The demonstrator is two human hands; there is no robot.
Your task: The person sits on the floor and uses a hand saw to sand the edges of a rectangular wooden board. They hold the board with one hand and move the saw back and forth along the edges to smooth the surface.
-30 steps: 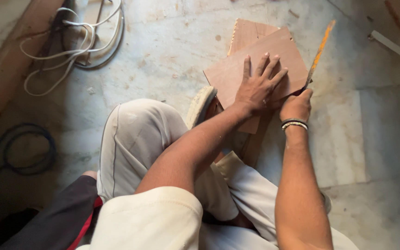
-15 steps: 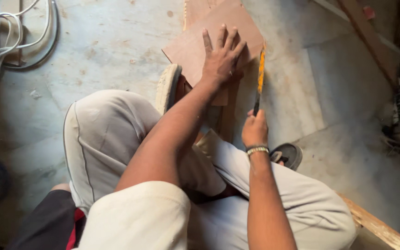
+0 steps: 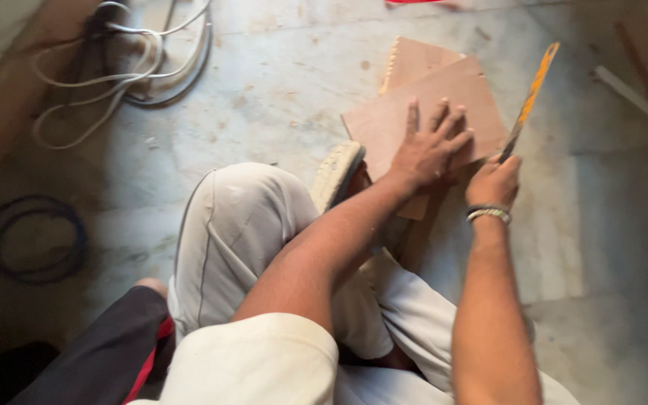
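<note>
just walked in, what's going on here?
A person squats on a dusty stone floor. The left hand lies flat, fingers spread, on a thin brown board that overlaps a second board; a sandalled foot sits at its near edge. The right hand, with a metal wristband, grips a narrow orange saw blade at the board's right edge, angled up and away. White cable and a dark hose lie to the left.

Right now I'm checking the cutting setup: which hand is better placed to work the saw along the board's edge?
The right hand. It grips the yellow-bladed saw at the brown board's right edge, while the left hand lies flat on the board, fingers spread, pinning it to the floor.
</note>
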